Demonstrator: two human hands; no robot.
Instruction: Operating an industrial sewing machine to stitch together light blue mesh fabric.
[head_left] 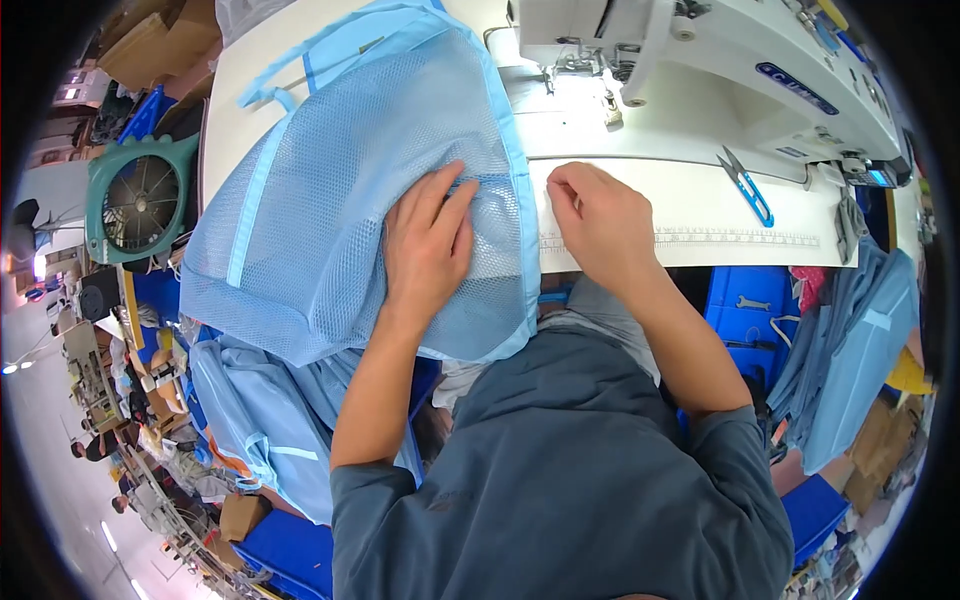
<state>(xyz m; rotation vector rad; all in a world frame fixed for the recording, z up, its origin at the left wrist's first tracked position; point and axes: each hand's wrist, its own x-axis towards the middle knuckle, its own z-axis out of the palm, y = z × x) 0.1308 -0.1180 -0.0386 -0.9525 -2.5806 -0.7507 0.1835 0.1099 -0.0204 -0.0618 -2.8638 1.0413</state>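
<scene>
A piece of light-blue mesh fabric (350, 150) with a smooth blue binding along its edge spreads over the left part of the white table and hangs past its front edge. My left hand (430, 235) lies on the mesh, fingers stretched out and slightly apart. To the right of the bound edge, my right hand (605, 220) is over the tabletop with its fingers curled in. Whatever those fingers may hold is hidden. Beyond my hands stands a white sewing machine (740, 75), its lit presser foot (610, 105) just past my right hand.
Blue-handled thread snips (748, 190) lie right of my right hand, behind a ruler strip (740, 237) along the table's front. A green fan (140, 200) stands at the left. More blue fabric pieces (265, 410) hang at lower left, and others (850, 340) at right.
</scene>
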